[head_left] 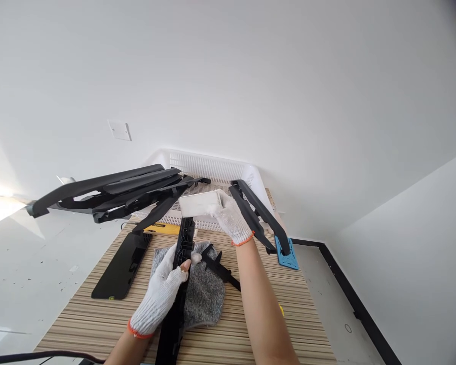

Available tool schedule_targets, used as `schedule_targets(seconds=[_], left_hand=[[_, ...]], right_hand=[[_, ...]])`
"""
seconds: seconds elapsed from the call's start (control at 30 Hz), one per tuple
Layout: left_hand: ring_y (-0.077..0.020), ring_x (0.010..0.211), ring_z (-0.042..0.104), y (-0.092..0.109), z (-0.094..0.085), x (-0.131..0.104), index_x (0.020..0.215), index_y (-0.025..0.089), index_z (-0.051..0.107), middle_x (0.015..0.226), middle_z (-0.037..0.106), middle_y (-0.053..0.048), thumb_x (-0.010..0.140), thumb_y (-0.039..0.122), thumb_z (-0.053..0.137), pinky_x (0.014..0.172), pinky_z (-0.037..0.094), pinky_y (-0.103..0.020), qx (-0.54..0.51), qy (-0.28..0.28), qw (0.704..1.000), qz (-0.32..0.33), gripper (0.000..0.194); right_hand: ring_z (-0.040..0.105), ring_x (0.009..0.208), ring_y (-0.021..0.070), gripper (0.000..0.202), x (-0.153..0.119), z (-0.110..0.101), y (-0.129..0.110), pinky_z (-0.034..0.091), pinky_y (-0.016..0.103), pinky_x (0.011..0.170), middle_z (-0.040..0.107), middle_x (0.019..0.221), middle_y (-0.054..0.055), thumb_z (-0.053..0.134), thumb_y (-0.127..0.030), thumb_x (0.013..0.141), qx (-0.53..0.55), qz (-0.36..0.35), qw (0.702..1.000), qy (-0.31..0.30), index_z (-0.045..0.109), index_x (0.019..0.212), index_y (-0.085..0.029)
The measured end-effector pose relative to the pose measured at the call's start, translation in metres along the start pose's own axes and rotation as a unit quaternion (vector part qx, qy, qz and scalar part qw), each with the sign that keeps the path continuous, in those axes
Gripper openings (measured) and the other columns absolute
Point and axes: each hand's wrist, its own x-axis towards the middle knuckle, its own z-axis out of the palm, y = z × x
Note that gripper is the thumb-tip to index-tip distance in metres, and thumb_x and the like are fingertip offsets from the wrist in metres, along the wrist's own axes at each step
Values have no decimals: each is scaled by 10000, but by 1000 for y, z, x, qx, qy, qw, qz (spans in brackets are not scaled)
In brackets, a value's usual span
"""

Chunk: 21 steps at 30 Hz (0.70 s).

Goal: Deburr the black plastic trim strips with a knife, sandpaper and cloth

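A long black plastic part stands lengthwise over the table, with my gloved left hand wrapped round its middle, the bare thumb tip on top. My gloved right hand grips a white rectangular block above the far end of that part. Beneath the part lies a grey cloth, and black calipers rest on the cloth and table. Behind, several black curved parts lean across the left of a white basket, and more black parts hang over its right side.
On the striped table, a dark flat panel lies at the left. Near the basket is a yellow tool; a blue plate sits at the right edge. A black cable crosses the lower left. The wall stands behind.
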Motion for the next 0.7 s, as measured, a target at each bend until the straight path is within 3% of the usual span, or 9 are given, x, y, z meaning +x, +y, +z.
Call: schedule_targets(seconds=[0.1,0.2,0.33,0.47,0.57,0.7], left_hand=[[-259,957,665,-2,-2,1,1176,221,716,1012,768,-47,707,392,685,843,535,-342,-8,5,1000,-6,499],[-282,1147,648,-6,-4,1,1297,217,693,1182,752,-67,717,390,682,956,517,-346,-12,1,1000,-5,605],[-302,1313,589,-8,-4,-1,1415,225,649,1290,721,-87,731,372,673,1087,464,-367,-26,-10,1000,-1,700],[-279,1227,632,-8,-4,-2,1461,227,614,1249,736,-77,729,352,659,1081,470,-367,-28,-21,999,-6,744],[-261,1142,650,-9,-4,-2,1465,218,603,1180,746,-68,745,362,663,1044,483,-358,-30,-21,999,-1,737],[-245,1054,649,-11,-4,-1,1459,216,600,1109,746,-55,711,329,677,985,496,-344,-38,-18,999,-6,760]], right_hand=[[605,778,178,68,0,-1,-1,500,278,663,661,788,-10,576,-263,707,-2,4,1000,-18,619,753,-236],[620,738,164,110,0,1,-4,517,263,636,667,786,-14,634,-260,693,38,31,999,3,620,797,-231],[638,658,147,391,0,3,-2,518,245,532,716,909,3,675,-248,711,130,84,988,-18,669,1102,-236],[683,756,152,428,0,6,9,563,248,587,752,1024,15,637,-246,826,100,45,989,-99,694,1249,-282],[719,950,178,440,1,9,14,620,290,712,744,1216,24,623,-284,903,99,2,992,-77,663,1339,-326],[723,962,183,425,2,10,13,635,325,784,754,1219,27,694,-247,859,63,-6,994,-94,702,1281,-298]])
